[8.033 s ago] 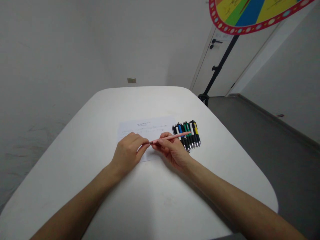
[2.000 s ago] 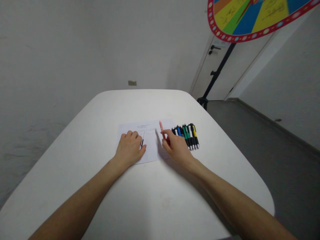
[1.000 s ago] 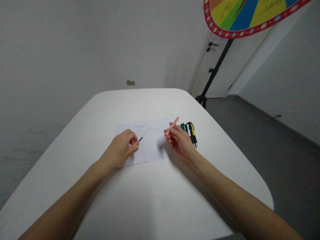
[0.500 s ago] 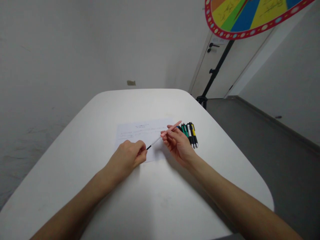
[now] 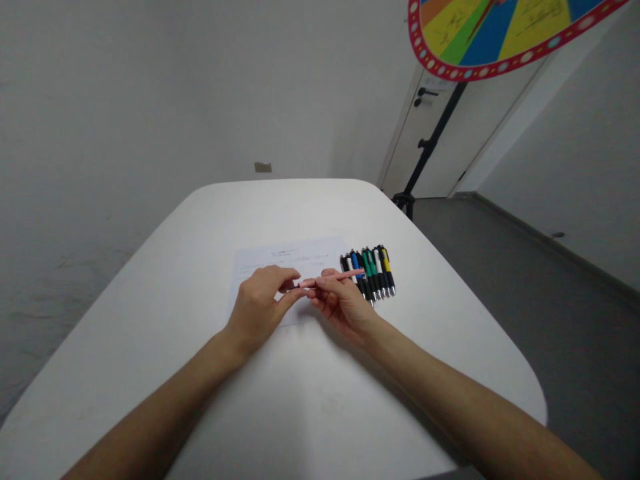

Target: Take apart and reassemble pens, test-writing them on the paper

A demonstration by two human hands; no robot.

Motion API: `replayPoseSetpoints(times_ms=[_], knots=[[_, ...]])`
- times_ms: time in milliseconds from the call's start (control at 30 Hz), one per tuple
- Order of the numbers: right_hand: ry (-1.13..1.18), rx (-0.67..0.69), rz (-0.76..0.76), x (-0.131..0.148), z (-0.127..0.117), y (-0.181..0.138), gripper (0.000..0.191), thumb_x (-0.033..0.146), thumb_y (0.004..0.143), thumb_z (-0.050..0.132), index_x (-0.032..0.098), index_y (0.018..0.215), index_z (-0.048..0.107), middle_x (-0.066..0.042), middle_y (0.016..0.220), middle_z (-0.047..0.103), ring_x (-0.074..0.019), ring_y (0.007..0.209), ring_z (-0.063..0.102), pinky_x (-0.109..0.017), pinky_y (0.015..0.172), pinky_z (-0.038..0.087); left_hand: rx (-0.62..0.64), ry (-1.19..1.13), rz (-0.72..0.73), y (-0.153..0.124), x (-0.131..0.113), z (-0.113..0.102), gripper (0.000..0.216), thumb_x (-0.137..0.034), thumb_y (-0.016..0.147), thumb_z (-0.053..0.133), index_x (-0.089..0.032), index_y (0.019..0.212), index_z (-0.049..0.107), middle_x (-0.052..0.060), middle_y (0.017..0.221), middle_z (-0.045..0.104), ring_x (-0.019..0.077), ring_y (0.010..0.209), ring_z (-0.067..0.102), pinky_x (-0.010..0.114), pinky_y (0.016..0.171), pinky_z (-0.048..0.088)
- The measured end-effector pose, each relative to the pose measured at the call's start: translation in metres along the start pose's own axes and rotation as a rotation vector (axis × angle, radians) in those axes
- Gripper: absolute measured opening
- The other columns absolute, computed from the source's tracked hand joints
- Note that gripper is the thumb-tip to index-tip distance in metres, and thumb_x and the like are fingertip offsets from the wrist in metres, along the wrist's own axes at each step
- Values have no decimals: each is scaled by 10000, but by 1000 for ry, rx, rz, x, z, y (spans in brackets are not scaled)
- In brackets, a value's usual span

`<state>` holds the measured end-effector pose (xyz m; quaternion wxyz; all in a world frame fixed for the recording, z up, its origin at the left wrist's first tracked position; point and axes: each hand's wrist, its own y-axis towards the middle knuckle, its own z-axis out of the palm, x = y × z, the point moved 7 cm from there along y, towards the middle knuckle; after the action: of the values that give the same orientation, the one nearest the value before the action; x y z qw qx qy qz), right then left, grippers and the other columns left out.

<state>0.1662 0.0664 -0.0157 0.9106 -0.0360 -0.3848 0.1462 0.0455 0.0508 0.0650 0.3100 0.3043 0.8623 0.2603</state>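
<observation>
A pink pen (image 5: 334, 277) lies level between my two hands, just above a white sheet of paper (image 5: 280, 260) with faint print. My right hand (image 5: 341, 303) is closed round the pen's barrel. My left hand (image 5: 261, 304) pinches the pen's dark tip end with thumb and fingers. Both hands hover over the near edge of the paper on the white table (image 5: 310, 400). A row of several pens (image 5: 370, 272) in black, blue, green, white and yellow lies side by side just right of the paper, behind my right hand.
The table is oval and its right edge (image 5: 500, 333) drops to a grey floor. A colourful prize wheel (image 5: 500, 33) on a black stand (image 5: 425, 160) rises beyond the table's far right, in front of a white door. A plain wall is on the left.
The thin dark-tipped piece in my left hand and the pink barrel in my right have come together. The pen is now level between both hands, closer to me.
</observation>
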Motion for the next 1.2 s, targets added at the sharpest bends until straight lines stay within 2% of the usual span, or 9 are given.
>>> replayPoseSetpoints(times_ms=[100, 333, 467, 533, 633, 733, 900, 1033, 1200], knots=[[63, -16, 30, -2, -2, 1, 247, 175, 666, 739, 181, 686, 493, -15, 754, 702, -74, 601, 632, -125, 529, 516, -54, -28, -1, -2, 1, -3, 229, -392, 836, 609, -175, 906, 612, 27, 763, 669, 146, 697, 606, 279, 668, 481], [90, -33, 41, -4, -3, 1, 215, 173, 672, 749, 168, 667, 533, -36, 786, 714, -69, 590, 624, -124, 537, 523, -59, -11, -26, -4, 6, -6, 162, -255, 875, 532, -193, 761, 629, 25, 734, 675, 160, 720, 593, 310, 715, 464], [109, -66, 21, -3, -6, 2, 221, 173, 653, 768, 166, 662, 547, -39, 786, 724, -74, 589, 632, -127, 536, 529, -45, -48, -61, -4, 21, -7, 148, -294, 830, 602, -182, 924, 630, 30, 817, 679, 167, 769, 601, 304, 724, 470], [110, -92, -10, 0, -11, 4, 230, 174, 636, 787, 165, 669, 559, -35, 782, 727, -73, 583, 630, -123, 529, 529, 35, -12, -106, -5, 35, -4, 223, -305, 810, 620, -175, 992, 621, 42, 876, 678, 182, 821, 596, 317, 747, 470], [103, -119, -40, 3, -17, 6, 237, 175, 624, 801, 166, 663, 567, -27, 767, 730, -70, 566, 622, -122, 521, 531, 223, 125, -146, -10, 53, 8, 154, -281, 807, 596, -167, 894, 652, 63, 899, 680, 221, 884, 578, 368, 807, 448], [92, -138, -42, 3, -20, 7, 236, 167, 623, 796, 170, 663, 563, -30, 770, 732, -73, 560, 622, -125, 512, 528, 375, 305, -214, -14, 63, 22, 168, -284, 820, 554, -169, 836, 676, 85, 911, 682, 264, 900, 570, 409, 796, 429], [58, -144, -51, 4, -20, 7, 235, 166, 641, 778, 179, 686, 548, -41, 812, 733, -79, 569, 625, -127, 489, 515, 486, 465, -264, -16, 64, 39, 200, -260, 837, 503, -166, 791, 673, 105, 894, 669, 291, 895, 562, 414, 749, 416], [27, -141, -60, 5, -19, 7, 284, 181, 623, 795, 185, 703, 523, -44, 830, 731, -77, 568, 623, -127, 485, 510, 423, 370, -268, -12, 61, 38, 155, -239, 834, 507, -161, 792, 635, 100, 891, 658, 274, 892, 554, 403, 767, 415], [-43, -124, -146, 10, -17, 6, 378, 218, 591, 824, 201, 734, 475, -22, 789, 723, -82, 571, 626, -136, 492, 507, 219, -104, -348, -8, 52, 22, 165, -307, 847, 481, -185, 797, 582, 26, 770, 636, 170, 723, 563, 299, 698, 442]])
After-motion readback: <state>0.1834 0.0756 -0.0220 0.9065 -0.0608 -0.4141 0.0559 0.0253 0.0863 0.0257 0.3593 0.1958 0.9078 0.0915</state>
